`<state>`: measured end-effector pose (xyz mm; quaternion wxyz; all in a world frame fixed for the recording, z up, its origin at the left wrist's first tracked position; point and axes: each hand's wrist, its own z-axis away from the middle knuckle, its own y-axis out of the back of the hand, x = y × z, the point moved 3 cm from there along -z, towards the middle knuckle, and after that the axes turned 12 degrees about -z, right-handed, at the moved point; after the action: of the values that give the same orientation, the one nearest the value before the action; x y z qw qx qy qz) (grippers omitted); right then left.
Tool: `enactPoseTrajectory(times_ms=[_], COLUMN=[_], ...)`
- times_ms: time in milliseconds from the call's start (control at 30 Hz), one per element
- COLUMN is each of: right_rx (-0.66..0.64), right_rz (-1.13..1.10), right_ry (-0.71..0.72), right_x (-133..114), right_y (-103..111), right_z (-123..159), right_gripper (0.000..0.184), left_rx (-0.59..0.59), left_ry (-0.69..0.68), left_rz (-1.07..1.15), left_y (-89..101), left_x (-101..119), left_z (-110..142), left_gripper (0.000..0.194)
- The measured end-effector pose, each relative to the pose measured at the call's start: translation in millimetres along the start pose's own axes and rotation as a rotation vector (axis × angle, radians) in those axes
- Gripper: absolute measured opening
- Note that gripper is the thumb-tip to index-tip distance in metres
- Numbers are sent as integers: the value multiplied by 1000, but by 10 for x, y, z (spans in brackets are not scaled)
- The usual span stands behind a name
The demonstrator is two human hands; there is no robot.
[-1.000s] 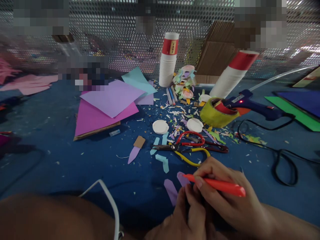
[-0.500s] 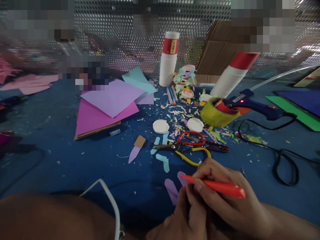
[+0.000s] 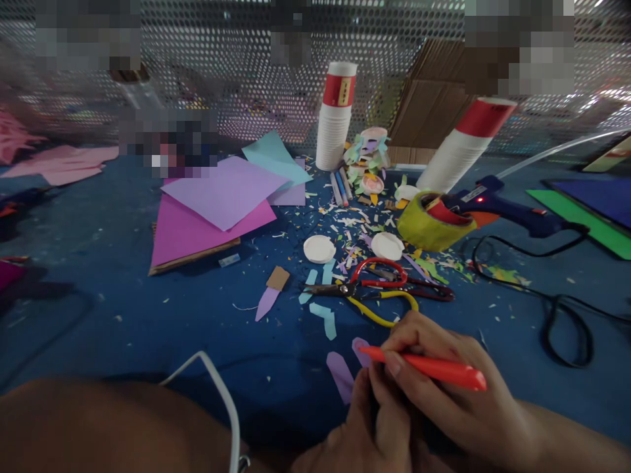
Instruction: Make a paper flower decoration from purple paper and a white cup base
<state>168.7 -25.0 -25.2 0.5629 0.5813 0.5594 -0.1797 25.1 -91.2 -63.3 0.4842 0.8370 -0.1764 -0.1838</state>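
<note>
Here in the head view, my right hand (image 3: 448, 374) is closed around a red pen (image 3: 428, 369), its tip at a small purple paper strip (image 3: 361, 351)! My left hand (image 3: 372, 420) is bunched, fingertips pinching that strip's near end on the blue table (image 3: 197, 315). A second purple strip (image 3: 340, 376) lies just beside, and beyond my right hand sit scissors (image 3: 344, 290) with red and yellow handles, blades slightly apart.

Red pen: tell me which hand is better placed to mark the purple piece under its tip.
Right, I'd judge: the right hand holds the red pen, tip at the purple piece; the left hand has its fingers at that piece's near end.
</note>
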Motion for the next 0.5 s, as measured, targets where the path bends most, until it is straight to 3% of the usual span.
enactPoseTrajectory(times_ms=[133, 300, 500], right_rx=[18, 170, 158], right_rz=[-1, 6, -8], right_ry=[3, -6, 45], right_x=[8, 10, -88], right_y=[5, 55, 47], right_z=[19, 61, 37], right_gripper=[17, 15, 13], left_rx=[4, -33, -112], left_ry=[25, 121, -221], left_rz=[2, -11, -22], left_y=[-17, -52, -3], left_x=[72, 132, 51], left_z=[22, 39, 168], left_gripper=[42, 45, 47])
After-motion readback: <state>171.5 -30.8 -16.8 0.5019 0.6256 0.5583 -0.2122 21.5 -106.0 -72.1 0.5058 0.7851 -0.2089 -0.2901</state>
